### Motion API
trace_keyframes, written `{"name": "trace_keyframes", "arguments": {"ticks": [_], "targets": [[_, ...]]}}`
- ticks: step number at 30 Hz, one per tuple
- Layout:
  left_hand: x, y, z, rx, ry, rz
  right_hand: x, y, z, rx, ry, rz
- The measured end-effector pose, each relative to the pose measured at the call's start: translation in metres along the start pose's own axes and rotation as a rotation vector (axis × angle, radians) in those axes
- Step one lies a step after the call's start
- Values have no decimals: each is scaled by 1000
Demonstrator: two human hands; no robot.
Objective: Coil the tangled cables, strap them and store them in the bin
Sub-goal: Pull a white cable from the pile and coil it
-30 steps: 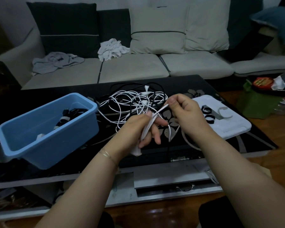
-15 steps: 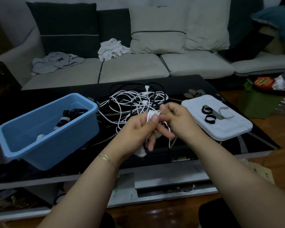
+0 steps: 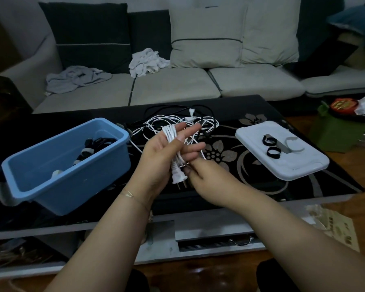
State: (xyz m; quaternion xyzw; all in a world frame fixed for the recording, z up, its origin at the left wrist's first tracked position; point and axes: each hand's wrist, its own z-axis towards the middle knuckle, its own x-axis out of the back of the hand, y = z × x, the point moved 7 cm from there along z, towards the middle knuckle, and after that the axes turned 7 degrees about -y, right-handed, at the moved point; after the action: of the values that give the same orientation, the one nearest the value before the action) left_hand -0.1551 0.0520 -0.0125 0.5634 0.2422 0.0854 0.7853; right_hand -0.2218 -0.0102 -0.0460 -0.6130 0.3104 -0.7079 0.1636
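My left hand (image 3: 162, 152) is raised palm up over the table, with a white cable (image 3: 171, 135) wound in several loops around its fingers. The cable's white plug (image 3: 178, 175) hangs below the palm. My right hand (image 3: 207, 175) sits just under and right of the left, pinching the cable strand near the plug. Behind them lies a tangle of white and black cables (image 3: 200, 121) on the black table. At left stands a blue bin (image 3: 72, 163) with bundled dark cables (image 3: 93, 146) inside.
A white lid (image 3: 287, 163) at right carries two black strap rings (image 3: 270, 142) and a grey strap. The black floral table (image 3: 236, 125) ends in front of a grey sofa (image 3: 177, 85) with cloths. A green box (image 3: 333, 129) stands on the floor at right.
My left hand turned palm up and spread its fingers, showing the wound loops. My right hand dropped from the fingertips down to the strand by the plug.
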Motion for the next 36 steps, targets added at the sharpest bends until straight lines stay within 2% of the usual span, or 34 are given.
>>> {"name": "trace_keyframes", "arguments": {"ticks": [9,13,16,23,27,31,34,36], "targets": [[3,-2,2,17,78,157,14,-8,-7,38,28,-190],[7,-5,3,38,68,459,14,-6,-8,80,-34,-106],[7,-10,2,65,7,713,17,-5,-9,92,-38,-137],[-9,-17,-1,95,-156,930,24,-3,-12,108,-105,171],[-16,-18,-1,126,-246,943,34,1,-12,123,-55,192],[-19,-28,-4,253,-319,858,56,19,-12,44,144,37],[-25,-31,-8,268,-385,782,69,23,-14,78,237,129],[-22,-29,-9,279,-331,713,70,23,-13,120,250,177]]}}
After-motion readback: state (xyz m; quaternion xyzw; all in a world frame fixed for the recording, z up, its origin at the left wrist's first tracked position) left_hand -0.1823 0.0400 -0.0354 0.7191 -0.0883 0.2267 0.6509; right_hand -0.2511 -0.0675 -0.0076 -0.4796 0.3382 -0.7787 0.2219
